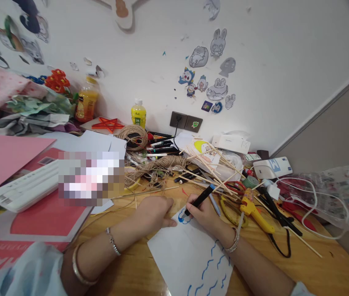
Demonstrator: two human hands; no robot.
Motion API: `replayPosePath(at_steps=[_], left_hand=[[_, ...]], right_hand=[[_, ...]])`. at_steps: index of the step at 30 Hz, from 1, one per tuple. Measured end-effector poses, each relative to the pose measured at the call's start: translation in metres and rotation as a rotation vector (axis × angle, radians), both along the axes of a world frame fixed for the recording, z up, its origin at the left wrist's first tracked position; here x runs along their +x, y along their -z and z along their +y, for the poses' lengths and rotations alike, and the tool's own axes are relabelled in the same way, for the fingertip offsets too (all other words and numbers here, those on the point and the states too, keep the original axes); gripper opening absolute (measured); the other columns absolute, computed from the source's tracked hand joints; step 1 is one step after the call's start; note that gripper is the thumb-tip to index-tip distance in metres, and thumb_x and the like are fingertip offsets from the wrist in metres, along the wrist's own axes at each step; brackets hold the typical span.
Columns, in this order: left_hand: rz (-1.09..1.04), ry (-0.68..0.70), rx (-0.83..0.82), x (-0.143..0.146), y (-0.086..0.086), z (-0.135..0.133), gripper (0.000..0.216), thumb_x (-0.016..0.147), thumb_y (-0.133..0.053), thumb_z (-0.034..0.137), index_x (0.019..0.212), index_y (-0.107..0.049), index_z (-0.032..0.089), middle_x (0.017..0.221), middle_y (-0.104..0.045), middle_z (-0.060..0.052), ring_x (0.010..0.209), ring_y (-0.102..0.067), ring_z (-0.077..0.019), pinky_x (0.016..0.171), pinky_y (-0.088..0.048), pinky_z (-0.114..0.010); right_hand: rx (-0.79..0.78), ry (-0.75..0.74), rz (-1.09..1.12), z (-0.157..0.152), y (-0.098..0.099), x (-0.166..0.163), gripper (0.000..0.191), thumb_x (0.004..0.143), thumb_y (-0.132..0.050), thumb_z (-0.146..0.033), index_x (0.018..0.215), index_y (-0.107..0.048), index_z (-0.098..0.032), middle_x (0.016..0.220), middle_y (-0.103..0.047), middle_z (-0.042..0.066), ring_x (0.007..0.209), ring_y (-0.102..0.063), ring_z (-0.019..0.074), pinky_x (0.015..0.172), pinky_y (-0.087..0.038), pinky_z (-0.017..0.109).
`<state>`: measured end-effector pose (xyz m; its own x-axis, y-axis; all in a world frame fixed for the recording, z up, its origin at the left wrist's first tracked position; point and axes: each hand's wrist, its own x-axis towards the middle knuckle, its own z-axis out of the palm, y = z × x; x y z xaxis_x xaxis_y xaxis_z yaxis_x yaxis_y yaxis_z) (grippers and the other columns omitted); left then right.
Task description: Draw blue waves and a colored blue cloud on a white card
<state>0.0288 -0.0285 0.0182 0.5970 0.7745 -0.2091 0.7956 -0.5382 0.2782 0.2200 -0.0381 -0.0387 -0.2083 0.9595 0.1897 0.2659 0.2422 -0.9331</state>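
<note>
Marker (201, 198) to white paper (177, 255), toward six o'clock

Gripped low in right hand (205, 214), at paper's twelve o'clock end, leaning toward one. Likely light, stiff, smooth: pinch above the tip. Probably thin, easily creased paper: pin by an edge. At its eleven o'clock edge, half-curled left hand (154, 211); cannot tell if gripping. From eight, left forearm (92, 253); from four, right forearm (260, 260).

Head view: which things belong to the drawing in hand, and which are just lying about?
In use:
- black marker, in the right hand
- white paper with blue marks, the left hand at its upper edge

Apparently just lying about:
- yellow glue gun
- twine
- pink sheet
- yellow bottle
- orange bottle
</note>
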Motion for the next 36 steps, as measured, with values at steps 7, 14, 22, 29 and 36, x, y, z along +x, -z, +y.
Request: replayPosePath(at_steps=[7, 14, 22, 29, 36], left_hand=[[0.018, -0.008, -0.006, 0.0009, 0.0001, 0.0003, 0.027, 0.077, -0.065, 0.045, 0.082, -0.061, 0.019, 0.08, -0.067, -0.006, 0.077, -0.064, -0.026, 0.058, -0.038, -0.027], [0.018, 0.003, -0.006, 0.0007, 0.0, 0.0005, 0.027, 0.078, -0.065, 0.045, 0.083, -0.061, 0.019, 0.081, -0.067, -0.006, 0.079, -0.064, -0.0259, 0.058, -0.038, -0.027], [0.02, -0.003, -0.002, 0.0007, 0.003, 0.0013, 0.028, 0.078, -0.065, 0.046, 0.084, -0.061, 0.018, 0.083, -0.068, -0.007, 0.079, -0.064, -0.0266, 0.058, -0.039, -0.028], [0.011, 0.003, 0.009, 0.0002, 0.003, 0.0009, 0.027, 0.078, -0.066, 0.044, 0.085, -0.062, 0.018, 0.082, -0.068, -0.007, 0.078, -0.064, -0.0267, 0.058, -0.039, -0.028], [0.008, -0.004, 0.01, 0.0007, 0.0072, 0.0022, 0.031, 0.077, -0.067, 0.046, 0.088, -0.063, 0.017, 0.084, -0.068, -0.008, 0.078, -0.065, -0.0281, 0.058, -0.039, -0.029]], right_hand=[[-0.035, -0.01, 0.041, 0.0004, 0.0049, 0.0011, 0.02, 0.075, -0.059, -0.03, 0.06, -0.051, -0.02, 0.053, -0.046, -0.004, 0.047, -0.044, 0.0103, 0.043, -0.035, 0.021], [-0.028, -0.003, 0.012, 0.0017, 0.0064, 0.003, 0.019, 0.075, -0.058, -0.027, 0.059, -0.049, -0.02, 0.054, -0.045, -0.004, 0.048, -0.044, 0.0108, 0.044, -0.035, 0.022], [-0.016, 0.015, -0.001, 0.0009, 0.0037, 0.0023, 0.02, 0.075, -0.058, -0.027, 0.059, -0.049, -0.02, 0.055, -0.045, -0.004, 0.049, -0.044, 0.0109, 0.045, -0.035, 0.022], [-0.024, 0.016, -0.015, 0.0015, 0.004, 0.0021, 0.019, 0.075, -0.055, -0.031, 0.06, -0.049, -0.02, 0.055, -0.044, -0.004, 0.048, -0.043, 0.0106, 0.045, -0.034, 0.022], [-0.02, 0.024, -0.045, 0.0023, 0.004, 0.0031, 0.017, 0.073, -0.053, -0.028, 0.06, -0.048, -0.02, 0.054, -0.044, -0.004, 0.049, -0.043, 0.011, 0.044, -0.034, 0.022]])
